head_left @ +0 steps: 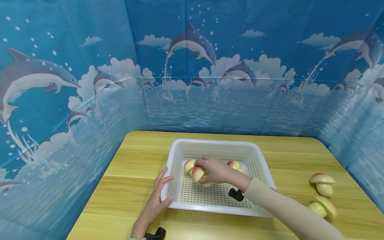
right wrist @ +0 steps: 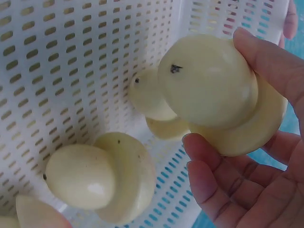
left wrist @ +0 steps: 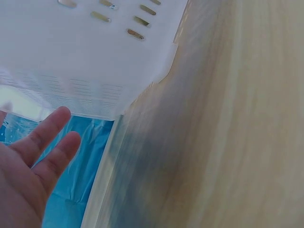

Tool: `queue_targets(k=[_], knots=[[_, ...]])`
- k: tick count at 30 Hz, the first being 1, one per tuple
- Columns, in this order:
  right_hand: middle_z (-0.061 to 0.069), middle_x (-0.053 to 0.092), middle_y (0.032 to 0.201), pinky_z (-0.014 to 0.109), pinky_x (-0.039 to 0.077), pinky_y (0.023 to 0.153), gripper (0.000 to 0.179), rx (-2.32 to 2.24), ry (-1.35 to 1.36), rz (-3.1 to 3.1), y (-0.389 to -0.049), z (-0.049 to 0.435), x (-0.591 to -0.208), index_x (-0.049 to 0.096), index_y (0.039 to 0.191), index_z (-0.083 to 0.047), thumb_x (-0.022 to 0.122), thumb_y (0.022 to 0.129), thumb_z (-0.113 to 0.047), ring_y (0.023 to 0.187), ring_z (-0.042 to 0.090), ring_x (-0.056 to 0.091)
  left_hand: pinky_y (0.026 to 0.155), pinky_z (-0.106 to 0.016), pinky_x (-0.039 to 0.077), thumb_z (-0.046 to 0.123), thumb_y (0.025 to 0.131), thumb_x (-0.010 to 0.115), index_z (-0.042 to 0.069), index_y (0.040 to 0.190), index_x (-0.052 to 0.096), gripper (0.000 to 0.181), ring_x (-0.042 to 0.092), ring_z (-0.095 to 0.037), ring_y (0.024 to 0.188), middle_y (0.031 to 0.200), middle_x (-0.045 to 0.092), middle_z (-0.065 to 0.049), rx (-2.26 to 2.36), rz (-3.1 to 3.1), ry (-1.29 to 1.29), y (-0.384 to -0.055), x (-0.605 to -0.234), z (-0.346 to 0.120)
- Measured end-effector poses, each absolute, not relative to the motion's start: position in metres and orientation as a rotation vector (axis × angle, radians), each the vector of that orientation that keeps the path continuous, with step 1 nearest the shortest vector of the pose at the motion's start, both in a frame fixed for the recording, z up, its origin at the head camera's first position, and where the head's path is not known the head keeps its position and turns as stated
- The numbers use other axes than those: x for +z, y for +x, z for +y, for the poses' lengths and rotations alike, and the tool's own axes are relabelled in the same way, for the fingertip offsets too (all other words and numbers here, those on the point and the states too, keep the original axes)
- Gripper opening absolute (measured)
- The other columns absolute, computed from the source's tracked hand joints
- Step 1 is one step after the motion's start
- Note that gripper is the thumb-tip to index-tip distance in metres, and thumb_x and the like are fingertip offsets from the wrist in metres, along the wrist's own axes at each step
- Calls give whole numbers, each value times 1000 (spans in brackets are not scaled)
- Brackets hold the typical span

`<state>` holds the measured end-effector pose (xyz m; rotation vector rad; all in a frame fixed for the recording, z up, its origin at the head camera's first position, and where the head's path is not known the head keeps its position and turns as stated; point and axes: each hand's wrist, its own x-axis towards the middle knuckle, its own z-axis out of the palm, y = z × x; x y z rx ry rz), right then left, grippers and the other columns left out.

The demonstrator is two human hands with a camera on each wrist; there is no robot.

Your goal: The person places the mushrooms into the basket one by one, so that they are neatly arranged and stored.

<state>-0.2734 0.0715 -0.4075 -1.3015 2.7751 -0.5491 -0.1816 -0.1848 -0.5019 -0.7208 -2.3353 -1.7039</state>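
Note:
A white perforated plastic basket stands on the table. Inside it, my right hand grips a mushroom-shaped piece by its cap, pale yellow with a red blush. In the right wrist view, thumb and fingers curl around that mushroom, stem toward the camera. Another mushroom sits just left of it, and one more lies behind my right forearm, partly hidden. My left hand is at the basket's left rim with fingers spread and fairly straight; whether they touch the rim is hard to tell.
Two more mushrooms, one upper and one lower, lie on the wooden table right of the basket. The sleeve partly covers the lower one. A blue dolphin-print curtain hangs around the table's back and sides.

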Motion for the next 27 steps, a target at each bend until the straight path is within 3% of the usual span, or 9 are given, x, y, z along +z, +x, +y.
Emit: queue_targets(k=[6, 14, 27], knots=[[-1, 60, 101, 40, 43, 81, 58, -482, -1257, 2756, -273, 63, -413, 62, 116, -11, 83, 69, -37, 89, 16, 56, 88, -46, 41, 15, 85, 55, 14, 139, 39, 56, 18, -40, 134, 157, 1, -3, -1690, -2350, -717, -183, -504, -186], [-1, 56, 98, 31, 47, 71, 58, -481, -1279, 2728, -270, 58, -417, 62, 115, -10, 83, 69, -38, 82, 14, 54, 88, -49, 42, 15, 85, 56, 16, 140, 38, 57, 18, -40, 134, 157, 0, -4, -1682, -2354, -723, -183, -503, -187], [-3, 56, 98, 30, 47, 71, 57, -457, -1298, 2715, -270, 52, -427, 62, 114, -13, 83, 68, -40, 81, 12, 54, 88, -46, 40, 15, 85, 55, 15, 140, 38, 57, 18, -40, 134, 157, 0, 0, -1676, -2366, -721, -183, -504, -187]])
